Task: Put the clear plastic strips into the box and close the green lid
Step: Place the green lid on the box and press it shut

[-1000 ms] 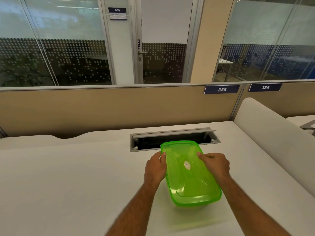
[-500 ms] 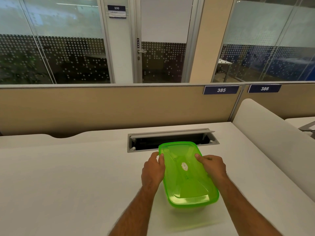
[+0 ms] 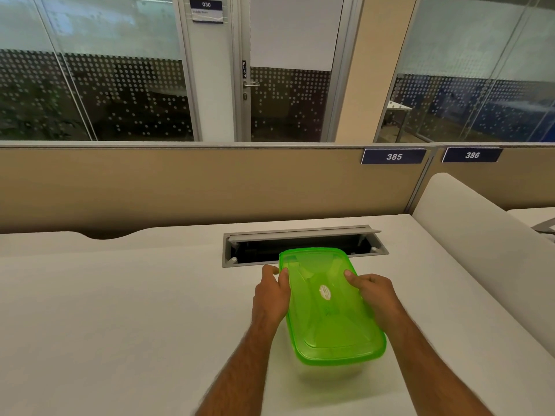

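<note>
Green lid (image 3: 330, 307) sits on clear box (image 3: 327, 372), mid desk (image 3: 120, 310), just in front of open cable tray (image 3: 300, 247). Lid betw both hands. Left hand (image 3: 271, 295) grips lid's left edge, thumb on top, fingers curled round rim. Right hand (image 3: 375, 292) grips right edge, thumb on top, fingers curled down side. Strips inside box: can't tell. Desk tags 385 (image 3: 394, 156) & 386 (image 3: 472, 155) on partition behind.

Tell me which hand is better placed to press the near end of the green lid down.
Probably the right hand: its thumb already lies on top of the green lid. The left hand holds the lid's left rim from the side.
</note>
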The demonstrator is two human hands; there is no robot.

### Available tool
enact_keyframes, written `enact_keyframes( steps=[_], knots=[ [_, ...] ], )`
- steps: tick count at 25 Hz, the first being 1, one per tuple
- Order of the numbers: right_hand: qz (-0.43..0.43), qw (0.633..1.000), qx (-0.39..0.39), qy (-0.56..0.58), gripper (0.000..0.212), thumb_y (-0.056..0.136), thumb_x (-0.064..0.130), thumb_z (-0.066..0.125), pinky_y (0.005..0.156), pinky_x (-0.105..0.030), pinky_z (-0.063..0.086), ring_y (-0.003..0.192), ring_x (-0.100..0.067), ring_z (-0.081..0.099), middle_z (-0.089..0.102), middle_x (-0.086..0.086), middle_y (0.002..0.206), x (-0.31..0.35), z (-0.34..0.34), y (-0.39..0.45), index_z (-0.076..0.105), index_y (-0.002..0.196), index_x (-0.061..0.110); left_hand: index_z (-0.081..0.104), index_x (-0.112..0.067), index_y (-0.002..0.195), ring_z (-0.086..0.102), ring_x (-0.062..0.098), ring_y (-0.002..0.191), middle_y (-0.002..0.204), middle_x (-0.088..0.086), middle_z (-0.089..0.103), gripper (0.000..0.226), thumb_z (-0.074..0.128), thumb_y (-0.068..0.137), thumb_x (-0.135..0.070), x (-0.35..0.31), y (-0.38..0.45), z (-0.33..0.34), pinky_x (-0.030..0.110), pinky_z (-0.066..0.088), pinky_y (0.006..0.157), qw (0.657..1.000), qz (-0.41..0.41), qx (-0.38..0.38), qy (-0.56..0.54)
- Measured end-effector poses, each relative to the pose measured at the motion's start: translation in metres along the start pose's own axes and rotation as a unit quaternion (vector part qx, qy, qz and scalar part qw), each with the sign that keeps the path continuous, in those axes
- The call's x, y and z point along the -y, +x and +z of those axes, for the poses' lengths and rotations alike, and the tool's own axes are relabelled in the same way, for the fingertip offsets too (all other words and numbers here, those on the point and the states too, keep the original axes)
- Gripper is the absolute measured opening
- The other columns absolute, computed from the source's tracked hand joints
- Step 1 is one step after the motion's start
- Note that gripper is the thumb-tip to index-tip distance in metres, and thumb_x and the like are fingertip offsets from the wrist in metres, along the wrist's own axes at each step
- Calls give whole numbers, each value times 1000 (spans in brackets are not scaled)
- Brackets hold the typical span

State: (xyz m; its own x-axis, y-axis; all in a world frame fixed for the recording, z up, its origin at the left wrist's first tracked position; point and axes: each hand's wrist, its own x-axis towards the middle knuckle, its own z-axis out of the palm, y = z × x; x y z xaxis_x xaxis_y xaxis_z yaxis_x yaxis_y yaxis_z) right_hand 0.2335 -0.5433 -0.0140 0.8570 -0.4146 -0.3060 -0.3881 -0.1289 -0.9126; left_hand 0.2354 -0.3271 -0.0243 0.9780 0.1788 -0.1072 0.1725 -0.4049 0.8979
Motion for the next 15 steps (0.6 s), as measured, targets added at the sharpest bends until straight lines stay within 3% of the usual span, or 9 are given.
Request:
enact_keyframes(
  steps=[6,9,11,13,15],
  knots=[
    [26,999,18,-16,37,83,32,76,87,-48,53,97,-37,63,66,-21,101,8,1,8,62,95,0,53,-17,105,63,31,92,99,8,67,24,46,98,-38,0,3,2,43,52,87,998,-37,-12,-56],
    [20,991,35,-128,41,91,34,66,91,-46,49,101,-37,60,63,-23,107,13,5,13,60,101,-5,53,-18,103,64,29,87,93,6,66,20,47,98,-37,1,5,2,43,53,84,997,-43,-9,-70],
    [-5,987,29,-158,23,94,21,62,85,-41,50,95,-33,60,62,-21,111,23,9,16,60,106,2,54,-18,102,64,28,84,89,6,66,19,48,98,-36,1,6,3,43,54,82,995,-44,-3,-84],
    [-21,992,34,-117,29,87,6,61,87,-45,52,96,-33,60,61,-16,110,32,15,23,59,115,13,53,-18,101,64,25,78,83,5,65,18,49,97,-35,1,7,2,41,53,78,995,-44,0,-95],
    [-49,983,28,-174,26,93,18,54,93,-44,48,104,-34,57,61,-14,113,39,24,29,59,117,14,53,-18,100,61,21,69,77,3,65,15,49,97,-33,2,7,1,37,52,70,994,-43,1,-104]
  ],
)
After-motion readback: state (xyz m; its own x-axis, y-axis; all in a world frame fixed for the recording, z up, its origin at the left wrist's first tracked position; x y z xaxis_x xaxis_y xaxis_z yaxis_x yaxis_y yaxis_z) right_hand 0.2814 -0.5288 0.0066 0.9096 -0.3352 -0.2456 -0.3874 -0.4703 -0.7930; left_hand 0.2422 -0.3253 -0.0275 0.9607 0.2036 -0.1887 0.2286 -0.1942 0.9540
